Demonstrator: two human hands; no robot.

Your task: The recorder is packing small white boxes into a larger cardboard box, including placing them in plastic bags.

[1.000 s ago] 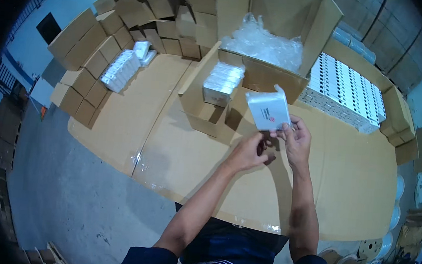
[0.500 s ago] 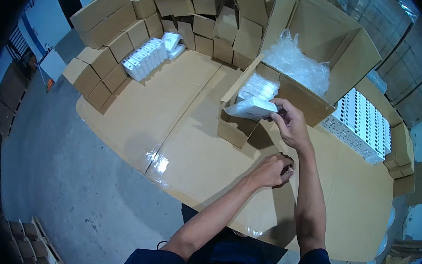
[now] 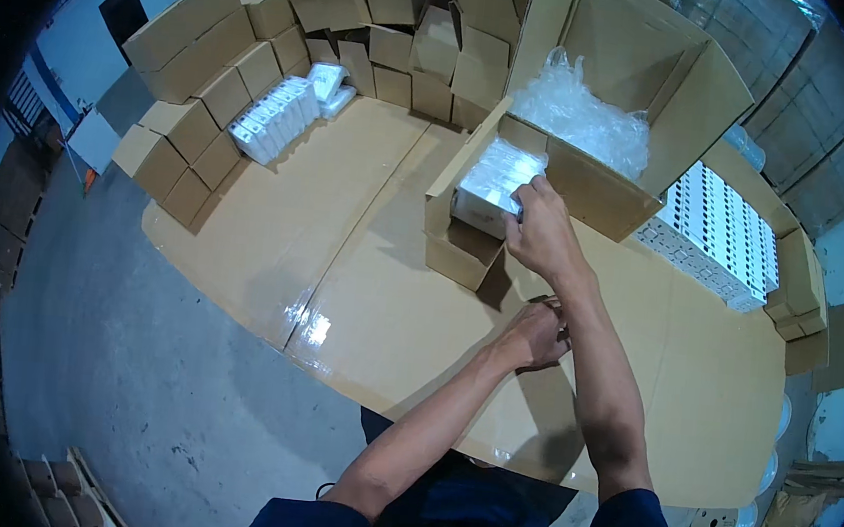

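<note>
My right hand (image 3: pixel 542 232) reaches forward and grips a white plastic-wrapped pack (image 3: pixel 488 194) at the near edge of a small open brown carton (image 3: pixel 455 256); more white packs lie inside it. My left hand (image 3: pixel 536 334) rests on the cardboard-covered table (image 3: pixel 341 267) just behind the right forearm, fingers curled shut, and I cannot see anything in it. A large open carton (image 3: pixel 703 97) stands right behind the small one, filled with crumpled clear plastic bags (image 3: pixel 580 117).
Stacks of small closed brown cartons (image 3: pixel 206 94) line the table's far left and back. A row of white packs (image 3: pixel 276 120) lies beside them. Rows of white items (image 3: pixel 721 229) sit at the right. Grey concrete floor (image 3: pixel 130 389) lies at the left.
My right hand has carried the white pack from in front of me forward to the small carton. My left hand has dropped to the table and stayed there.
</note>
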